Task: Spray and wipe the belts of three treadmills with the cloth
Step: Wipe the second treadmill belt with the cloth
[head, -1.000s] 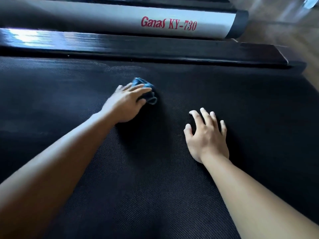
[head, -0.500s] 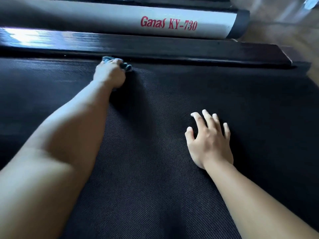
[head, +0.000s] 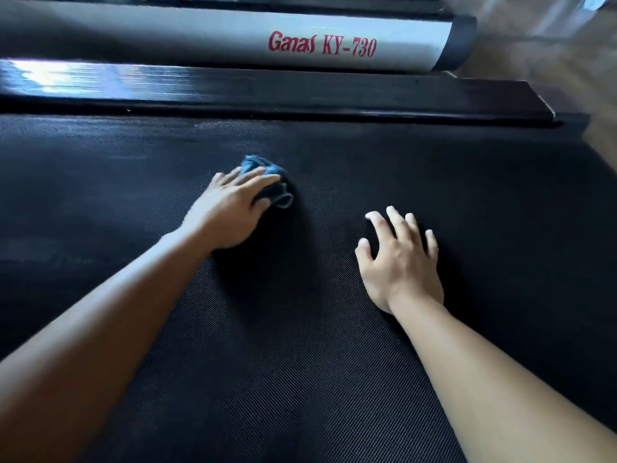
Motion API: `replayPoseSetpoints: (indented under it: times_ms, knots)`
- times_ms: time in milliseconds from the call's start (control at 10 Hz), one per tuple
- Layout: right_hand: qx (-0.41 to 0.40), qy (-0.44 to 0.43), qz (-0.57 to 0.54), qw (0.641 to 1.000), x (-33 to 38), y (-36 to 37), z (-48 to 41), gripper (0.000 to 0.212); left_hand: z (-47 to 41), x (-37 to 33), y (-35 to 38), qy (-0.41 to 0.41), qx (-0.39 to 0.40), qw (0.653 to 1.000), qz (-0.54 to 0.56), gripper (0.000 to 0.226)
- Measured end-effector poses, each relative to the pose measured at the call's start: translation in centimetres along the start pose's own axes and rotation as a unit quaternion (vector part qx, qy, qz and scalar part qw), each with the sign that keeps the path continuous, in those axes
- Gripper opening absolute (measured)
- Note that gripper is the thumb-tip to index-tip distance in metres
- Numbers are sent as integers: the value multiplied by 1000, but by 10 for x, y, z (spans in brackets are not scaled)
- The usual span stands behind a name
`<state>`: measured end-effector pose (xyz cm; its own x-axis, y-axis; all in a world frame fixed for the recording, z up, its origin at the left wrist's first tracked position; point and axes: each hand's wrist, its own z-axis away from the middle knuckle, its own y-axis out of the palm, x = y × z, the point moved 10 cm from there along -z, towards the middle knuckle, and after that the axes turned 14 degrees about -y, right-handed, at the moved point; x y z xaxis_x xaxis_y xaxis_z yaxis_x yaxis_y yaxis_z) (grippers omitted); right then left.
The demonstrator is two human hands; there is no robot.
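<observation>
While my left hand (head: 230, 215) bears down on the belt (head: 300, 379), its fingers (head: 257, 180) lie over the bunched blue cloth (head: 257, 163), and my thumb tucks against its near side, clasping the wad. The cloth sits on the belt left of centre, short of the glossy black side rail (head: 267, 91) at the far edge. My right hand (head: 400, 265) rests flat on the belt to the right, apart from the cloth, its fingers (head: 397, 222) spread and holding nothing. Beyond the rail lies a silver bar (head: 167, 38) lettered "Ganas KY-730" in red. Wooden floor (head: 551, 61) shows at the far right.
</observation>
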<state>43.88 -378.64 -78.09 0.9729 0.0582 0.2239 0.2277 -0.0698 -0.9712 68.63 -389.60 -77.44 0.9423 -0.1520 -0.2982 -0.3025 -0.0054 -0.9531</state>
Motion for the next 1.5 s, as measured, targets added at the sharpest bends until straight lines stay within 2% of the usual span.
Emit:
replayPoseSetpoints:
  times_ms: [100,200,300,400,600,700,800,1000,1100,1200,1300,1400,1500]
  knots:
    - [-2,0,0,1000,-1,0,0,49,-1,71,-22,-92,-33,995,-8,48]
    - [-2,1,-2,1000,0,1,0,49,-24,109,-33,-180,-43,983,-17,49]
    - [-3,0,0,1000,0,1,0,49,-51,95,-24,-189,-36,981,-14,50]
    - [-3,-2,-1,1000,-1,1,0,49,-57,40,-12,-139,-32,990,-17,50]
    - [-3,-1,-6,1000,-2,0,0,49,19,-82,17,0,17,1000,14,48]
    - [-3,2,-7,1000,-2,1,0,49,72,-84,18,7,50,999,15,50]
    - [-3,-2,-3,1000,0,1,-1,49,112,-47,6,-20,43,999,7,51]
    - [-3,0,-7,1000,-1,0,0,49,96,58,-21,-178,11,984,-5,52]
    - [-3,-3,-3,1000,0,0,0,49,61,64,-22,-214,-3,977,-12,52]
    - [-3,-2,-4,1000,-1,1,1,49,36,33,-12,-207,-4,978,-17,52]
    - [-4,-3,-4,1000,0,0,2,50,30,-23,1,-147,7,989,-21,52]
    - [-5,-2,-6,1000,0,0,1,51,55,-68,12,-82,19,996,-9,53]
    - [-5,-2,-5,1000,0,0,1,50,99,-75,12,-51,29,998,3,52]
